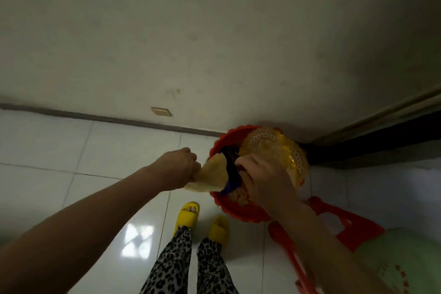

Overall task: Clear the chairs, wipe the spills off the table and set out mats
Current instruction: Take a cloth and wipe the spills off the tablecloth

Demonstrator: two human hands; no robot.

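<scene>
My left hand (179,165) grips one end of a pale yellow cloth (213,177) and holds it at the rim of a red plastic basin (241,213). My right hand (262,180) grips the edge of a translucent amber perforated bowl (276,150) that tilts inside the basin. Dark blue and black cloth (231,174) lies in the basin between my hands. The basin sits on a red plastic stool (343,224), whose seat shows to the right.
A white tiled floor (71,155) meets a plain wall with a dark skirting. A dark door frame (381,136) runs along the right. A green object (403,260) fills the bottom right corner. My feet in yellow slippers (188,213) stand below the basin.
</scene>
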